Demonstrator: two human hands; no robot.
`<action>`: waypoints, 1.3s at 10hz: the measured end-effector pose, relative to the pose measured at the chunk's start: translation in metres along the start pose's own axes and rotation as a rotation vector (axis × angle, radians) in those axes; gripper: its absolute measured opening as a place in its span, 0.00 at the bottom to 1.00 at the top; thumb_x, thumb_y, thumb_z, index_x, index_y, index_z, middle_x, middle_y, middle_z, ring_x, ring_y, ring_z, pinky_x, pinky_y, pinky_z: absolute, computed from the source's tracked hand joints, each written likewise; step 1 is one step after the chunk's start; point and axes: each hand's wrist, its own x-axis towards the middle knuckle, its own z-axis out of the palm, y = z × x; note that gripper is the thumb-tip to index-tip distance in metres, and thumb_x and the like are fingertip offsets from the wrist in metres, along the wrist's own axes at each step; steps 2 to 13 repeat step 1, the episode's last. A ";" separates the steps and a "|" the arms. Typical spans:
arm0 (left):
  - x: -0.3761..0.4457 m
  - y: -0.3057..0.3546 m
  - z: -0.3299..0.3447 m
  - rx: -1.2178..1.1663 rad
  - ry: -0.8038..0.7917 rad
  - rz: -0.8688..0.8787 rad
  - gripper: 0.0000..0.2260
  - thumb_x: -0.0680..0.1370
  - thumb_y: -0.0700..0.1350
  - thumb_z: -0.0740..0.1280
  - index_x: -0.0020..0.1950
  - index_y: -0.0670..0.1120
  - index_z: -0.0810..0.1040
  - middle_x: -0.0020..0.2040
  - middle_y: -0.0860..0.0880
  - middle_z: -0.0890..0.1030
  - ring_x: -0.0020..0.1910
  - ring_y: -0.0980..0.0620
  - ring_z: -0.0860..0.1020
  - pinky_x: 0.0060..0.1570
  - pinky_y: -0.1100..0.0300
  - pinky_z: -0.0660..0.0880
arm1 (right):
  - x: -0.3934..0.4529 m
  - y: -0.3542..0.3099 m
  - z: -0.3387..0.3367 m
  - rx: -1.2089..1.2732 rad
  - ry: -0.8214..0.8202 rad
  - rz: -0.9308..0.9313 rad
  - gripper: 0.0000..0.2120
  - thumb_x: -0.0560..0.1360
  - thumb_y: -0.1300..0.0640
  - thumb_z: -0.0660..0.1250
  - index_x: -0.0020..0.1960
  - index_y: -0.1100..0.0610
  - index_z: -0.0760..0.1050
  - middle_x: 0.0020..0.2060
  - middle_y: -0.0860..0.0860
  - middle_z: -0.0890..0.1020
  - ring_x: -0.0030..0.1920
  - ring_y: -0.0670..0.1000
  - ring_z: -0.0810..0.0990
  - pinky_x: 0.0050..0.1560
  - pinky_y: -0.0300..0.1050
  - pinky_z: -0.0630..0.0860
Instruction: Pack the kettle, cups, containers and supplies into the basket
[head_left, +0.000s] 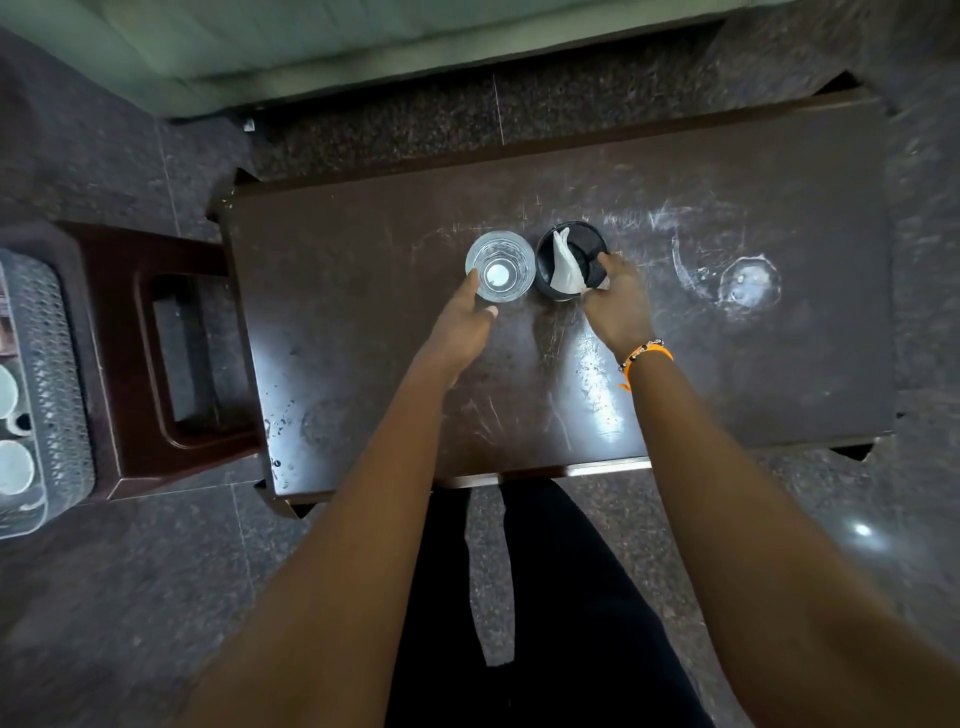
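A clear glass tumbler (500, 265) stands upright near the middle of the dark brown table (363, 312). My left hand (462, 322) reaches to its near left side, fingers straight, a fingertip touching the rim. Right beside the glass stands a black round container (569, 249) with a white paper packet (565, 265) inside. My right hand (615, 296) grips the container's near right wall. The grey perforated basket (52, 374) sits at the far left edge of view, with two white cups (13, 467) inside.
A brown plastic stool (156, 358) stands between the basket and the table's left edge. Water rings and smears (748, 283) mark the table's right part. My dark-trousered legs (545, 597) stand at the table's near edge on a dark granite floor.
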 end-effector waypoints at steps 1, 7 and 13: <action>-0.013 -0.001 -0.006 0.024 0.108 0.054 0.23 0.80 0.39 0.58 0.74 0.46 0.60 0.74 0.47 0.64 0.73 0.50 0.63 0.71 0.58 0.59 | -0.006 -0.001 -0.003 0.027 0.020 -0.005 0.24 0.75 0.68 0.61 0.70 0.62 0.64 0.72 0.59 0.62 0.75 0.56 0.59 0.73 0.47 0.61; -0.013 -0.001 -0.006 0.024 0.108 0.054 0.23 0.80 0.39 0.58 0.74 0.46 0.60 0.74 0.47 0.64 0.73 0.50 0.63 0.71 0.58 0.59 | -0.006 -0.001 -0.003 0.027 0.020 -0.005 0.24 0.75 0.68 0.61 0.70 0.62 0.64 0.72 0.59 0.62 0.75 0.56 0.59 0.73 0.47 0.61; -0.013 -0.001 -0.006 0.024 0.108 0.054 0.23 0.80 0.39 0.58 0.74 0.46 0.60 0.74 0.47 0.64 0.73 0.50 0.63 0.71 0.58 0.59 | -0.006 -0.001 -0.003 0.027 0.020 -0.005 0.24 0.75 0.68 0.61 0.70 0.62 0.64 0.72 0.59 0.62 0.75 0.56 0.59 0.73 0.47 0.61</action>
